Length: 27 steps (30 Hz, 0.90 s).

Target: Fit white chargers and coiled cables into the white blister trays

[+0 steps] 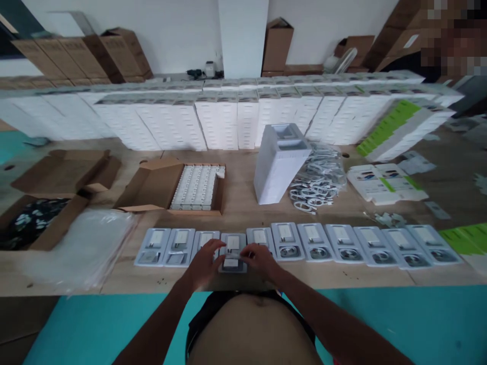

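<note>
Both my hands meet over a grey plastic tray (228, 267) in the row near the table's front edge. Between their fingertips runs a thin, pale, partly see-through strip (233, 256); its exact kind is too blurred to tell. My left hand (203, 261) pinches the strip's left end, and my right hand (262, 259) closes on its right end. A white block, like a charger (233, 242), lies in this tray's upper compartment. Trays to the right hold a similar white charger (284, 232) above a coiled cable (289, 251). Flat packets (151, 256) lie in the far-left trays.
Behind the row stand an open carton of white chargers (196, 186), a tall stack of trays (276, 167) and a heap of bagged cables (321, 177). Clear plastic bags (87, 243) lie left. White boxes (247, 121) form a wall behind. Another person (429, 66) is at far right.
</note>
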Each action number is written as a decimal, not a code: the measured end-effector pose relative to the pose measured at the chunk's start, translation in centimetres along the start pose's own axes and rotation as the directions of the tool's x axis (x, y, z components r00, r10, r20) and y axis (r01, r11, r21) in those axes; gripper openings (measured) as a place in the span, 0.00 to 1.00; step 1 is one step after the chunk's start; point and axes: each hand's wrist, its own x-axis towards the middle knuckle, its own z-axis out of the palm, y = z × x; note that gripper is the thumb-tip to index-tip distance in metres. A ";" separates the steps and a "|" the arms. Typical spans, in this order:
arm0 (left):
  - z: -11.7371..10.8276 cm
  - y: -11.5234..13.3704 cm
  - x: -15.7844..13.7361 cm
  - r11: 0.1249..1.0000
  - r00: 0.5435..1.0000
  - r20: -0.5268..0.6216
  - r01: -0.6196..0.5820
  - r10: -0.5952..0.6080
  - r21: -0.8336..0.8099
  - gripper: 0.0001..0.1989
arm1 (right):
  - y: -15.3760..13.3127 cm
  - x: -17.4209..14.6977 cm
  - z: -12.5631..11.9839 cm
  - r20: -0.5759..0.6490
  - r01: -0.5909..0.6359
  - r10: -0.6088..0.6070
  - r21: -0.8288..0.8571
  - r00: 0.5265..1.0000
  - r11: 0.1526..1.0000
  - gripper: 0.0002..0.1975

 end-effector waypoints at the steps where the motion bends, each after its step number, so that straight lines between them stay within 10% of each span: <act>1: 0.3 -0.9 -1.0 0.998 1.000 0.003 -0.026 0.026 0.061 0.15 | 0.5 0.0 1.3 0.050 0.092 -0.087 -0.107 0.995 0.990 0.04; 5: 3.3 -3.4 -3.8 0.949 0.966 0.227 -0.179 0.120 0.261 0.16 | 2.4 -0.3 4.5 0.292 0.431 -0.332 -0.408 0.897 0.805 0.03; 10: 7.4 -5.6 -4.8 0.859 0.955 0.292 -0.186 0.044 0.477 0.21 | 4.1 -1.5 4.8 0.337 0.567 -0.456 -0.502 0.823 0.652 0.05; 19: 7.8 -4.5 -3.6 0.812 0.952 0.300 -0.126 -0.063 0.570 0.19 | 2.3 -1.1 5.2 0.405 0.504 -0.327 -0.485 0.854 0.715 0.07; 24: 6.8 -5.9 -3.1 0.851 0.968 0.246 -0.163 0.042 0.500 0.23 | 4.7 0.3 -4.2 0.082 0.096 -0.062 -0.523 0.995 0.847 0.11; 27: 6.3 -4.7 -3.0 0.910 0.993 0.073 -0.110 0.088 0.400 0.18 | 9.2 0.7 -13.9 -0.126 -0.168 0.115 -0.599 0.985 0.783 0.12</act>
